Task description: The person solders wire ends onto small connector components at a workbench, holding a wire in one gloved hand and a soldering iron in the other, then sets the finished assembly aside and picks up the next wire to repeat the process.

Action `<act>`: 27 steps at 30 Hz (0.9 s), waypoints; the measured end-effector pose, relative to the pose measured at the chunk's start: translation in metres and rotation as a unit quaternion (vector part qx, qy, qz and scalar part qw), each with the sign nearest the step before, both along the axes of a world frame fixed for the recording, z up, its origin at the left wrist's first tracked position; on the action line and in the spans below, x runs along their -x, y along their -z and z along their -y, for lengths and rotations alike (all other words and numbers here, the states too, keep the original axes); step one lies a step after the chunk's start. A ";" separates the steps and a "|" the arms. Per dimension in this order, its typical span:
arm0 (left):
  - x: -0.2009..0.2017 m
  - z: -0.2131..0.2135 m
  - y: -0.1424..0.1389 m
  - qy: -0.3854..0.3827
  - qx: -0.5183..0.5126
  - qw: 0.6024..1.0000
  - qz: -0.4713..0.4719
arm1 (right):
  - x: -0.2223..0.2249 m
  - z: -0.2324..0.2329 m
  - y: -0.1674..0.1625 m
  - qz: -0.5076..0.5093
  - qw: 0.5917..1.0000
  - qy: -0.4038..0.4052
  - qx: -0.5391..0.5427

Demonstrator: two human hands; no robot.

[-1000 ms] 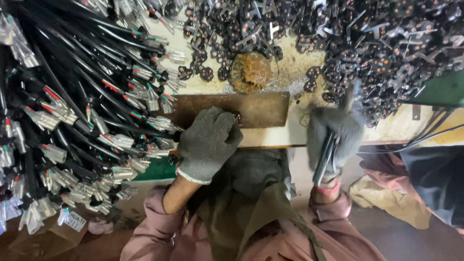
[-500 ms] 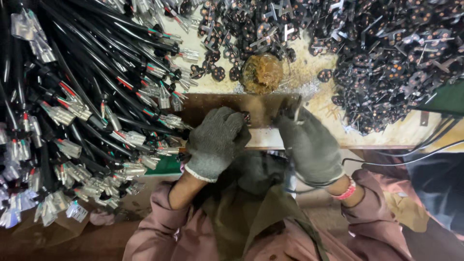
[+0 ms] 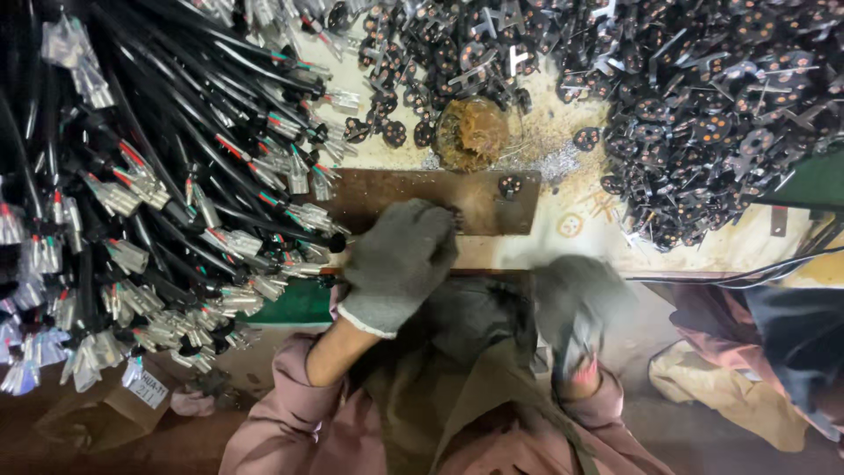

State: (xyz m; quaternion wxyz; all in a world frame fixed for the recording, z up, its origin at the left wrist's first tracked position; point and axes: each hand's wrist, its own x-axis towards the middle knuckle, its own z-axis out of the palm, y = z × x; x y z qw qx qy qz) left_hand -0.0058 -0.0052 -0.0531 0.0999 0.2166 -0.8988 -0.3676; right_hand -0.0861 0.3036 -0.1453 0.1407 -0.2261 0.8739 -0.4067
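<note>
From the left I see a bundle of black cables (image 3: 158,176) with metal terminals fanned across the bench. My gloved left hand (image 3: 400,259) is curled shut on one cable's end (image 3: 330,251) at the brown metal plate (image 3: 413,198), below a small round dish (image 3: 472,132) of brownish paste. My right hand (image 3: 576,303) is blurred at the bench edge, its grip unreadable, with a heap of small black plug inserts (image 3: 703,114) beyond.

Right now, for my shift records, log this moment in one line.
left hand: gloved, on brown plate | right hand: gloved, blurred, at bench edge | black cables left
</note>
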 end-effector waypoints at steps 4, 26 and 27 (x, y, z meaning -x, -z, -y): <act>0.012 -0.012 0.007 0.090 -0.019 0.996 0.014 | 0.003 0.025 -0.025 -0.006 0.993 0.085 0.076; 0.012 0.020 -0.141 -0.090 -0.078 0.975 -0.188 | 0.027 0.111 -0.059 0.283 0.931 0.169 0.158; 0.031 0.028 -0.153 -0.088 -0.129 0.965 -0.213 | 0.024 0.107 -0.055 0.285 0.930 0.166 0.161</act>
